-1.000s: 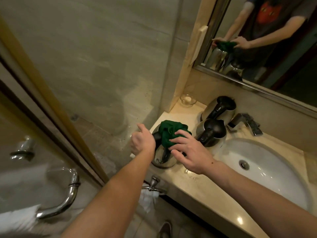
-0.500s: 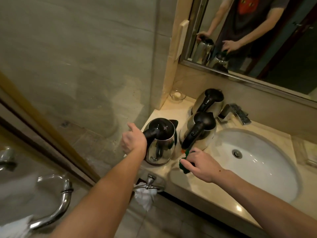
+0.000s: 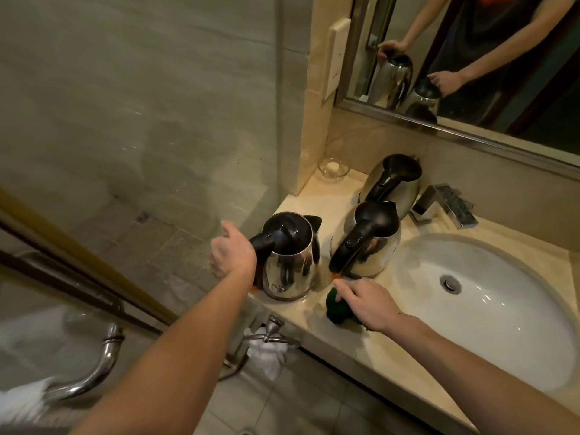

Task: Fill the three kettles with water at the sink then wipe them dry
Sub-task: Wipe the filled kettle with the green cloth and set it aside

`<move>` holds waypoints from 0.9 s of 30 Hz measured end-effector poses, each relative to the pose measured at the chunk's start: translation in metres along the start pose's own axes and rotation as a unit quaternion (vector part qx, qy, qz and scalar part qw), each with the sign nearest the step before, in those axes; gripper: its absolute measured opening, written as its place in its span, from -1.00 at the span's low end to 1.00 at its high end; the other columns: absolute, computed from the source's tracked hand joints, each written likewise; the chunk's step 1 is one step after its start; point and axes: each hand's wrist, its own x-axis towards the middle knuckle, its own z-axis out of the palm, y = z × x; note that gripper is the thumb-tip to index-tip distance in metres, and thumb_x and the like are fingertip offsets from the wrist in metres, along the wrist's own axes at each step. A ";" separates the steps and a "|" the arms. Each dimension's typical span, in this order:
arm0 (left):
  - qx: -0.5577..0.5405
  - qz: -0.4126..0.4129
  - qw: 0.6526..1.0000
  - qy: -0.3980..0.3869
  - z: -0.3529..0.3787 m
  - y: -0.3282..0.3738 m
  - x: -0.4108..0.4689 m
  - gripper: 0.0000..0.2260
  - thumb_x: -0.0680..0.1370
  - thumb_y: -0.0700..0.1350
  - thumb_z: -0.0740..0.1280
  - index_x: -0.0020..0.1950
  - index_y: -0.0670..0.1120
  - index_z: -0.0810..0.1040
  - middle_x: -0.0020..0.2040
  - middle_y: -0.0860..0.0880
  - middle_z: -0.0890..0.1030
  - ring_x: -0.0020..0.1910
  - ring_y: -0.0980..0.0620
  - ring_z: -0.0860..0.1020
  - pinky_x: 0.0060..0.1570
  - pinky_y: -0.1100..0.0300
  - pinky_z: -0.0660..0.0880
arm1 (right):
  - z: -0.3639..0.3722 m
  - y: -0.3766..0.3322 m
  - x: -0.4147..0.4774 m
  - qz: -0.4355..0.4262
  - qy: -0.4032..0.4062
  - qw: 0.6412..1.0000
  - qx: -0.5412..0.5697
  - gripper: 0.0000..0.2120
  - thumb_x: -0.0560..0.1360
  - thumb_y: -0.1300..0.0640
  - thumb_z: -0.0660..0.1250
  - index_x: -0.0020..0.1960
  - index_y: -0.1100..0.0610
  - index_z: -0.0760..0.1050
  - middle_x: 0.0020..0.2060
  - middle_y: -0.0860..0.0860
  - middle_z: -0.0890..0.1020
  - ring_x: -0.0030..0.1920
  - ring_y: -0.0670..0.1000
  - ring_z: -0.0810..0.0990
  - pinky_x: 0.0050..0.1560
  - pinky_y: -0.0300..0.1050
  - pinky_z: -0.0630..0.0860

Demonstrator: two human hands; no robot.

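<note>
Gripping the black handle of the near kettle (image 3: 290,265), the left hand (image 3: 232,254) has its fingers closed round it; this kettle stands upright at the left edge of the counter (image 3: 379,356). The right hand (image 3: 367,304) lies over a green cloth (image 3: 337,310), fingers curled on it and holding it to the counter just in front of the middle kettle (image 3: 368,243), index fingertip close to that kettle's base. Kettles: three, all steel with black lids and handles, all upright on the counter left of the sink (image 3: 502,334); the far kettle (image 3: 394,180) stands directly behind the middle one. One tap (image 3: 445,204) sits beside the far kettle. One glass dish (image 3: 333,167) occupies the back corner. One mirror (image 3: 508,76) above reflects the hands and kettles. One chrome rail (image 3: 94,372) carrying a white towel lies at lower left.
</note>
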 end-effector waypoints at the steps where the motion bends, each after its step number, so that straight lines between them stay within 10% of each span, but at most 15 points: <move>1: -0.003 0.001 1.000 0.001 0.001 0.000 0.000 -0.51 0.64 0.15 -0.02 0.02 -0.23 0.49 -0.05 -0.25 0.52 -0.10 -0.16 0.44 -0.02 0.05 0.33 | -0.001 -0.003 0.000 -0.014 0.008 0.999 -0.028 -0.42 0.61 -0.28 -0.10 -0.09 -0.01 0.60 -0.13 -0.05 0.62 -0.06 -0.07 0.51 0.04 -0.07 0.46; 15: -0.031 0.003 0.999 0.025 0.010 -0.005 0.003 -0.48 0.63 0.15 0.00 0.05 -0.27 0.50 0.04 -0.30 0.55 -0.06 -0.18 0.49 0.07 0.00 0.40 | 0.023 0.029 0.011 -0.009 -0.151 0.986 -0.071 -0.47 0.62 -0.26 -0.06 0.43 -0.05 0.39 0.36 0.01 0.39 0.40 0.12 0.28 0.43 0.03 0.15; 22: -0.038 -0.001 0.998 0.046 0.012 -0.006 0.010 -0.42 0.62 0.16 0.03 0.08 -0.34 0.54 0.12 -0.35 0.55 0.11 -0.32 0.50 0.18 -0.06 0.37 | 0.012 0.003 0.005 0.060 -0.023 0.994 0.089 -0.50 0.62 -0.23 0.07 -0.14 0.08 0.60 -0.16 0.03 0.62 -0.15 -0.04 0.57 -0.19 -0.23 0.42; 27: -0.041 -0.001 0.999 0.032 0.014 -0.010 0.013 -0.40 0.60 0.21 -0.01 0.02 -0.28 0.56 0.06 -0.30 0.58 0.06 -0.28 0.53 0.16 -0.05 0.41 | -0.031 -0.048 -0.014 -0.013 0.020 0.971 0.240 -0.51 0.63 -0.18 0.07 -0.20 0.04 0.65 -0.11 -0.03 0.64 -0.04 -0.07 0.57 0.17 0.03 0.47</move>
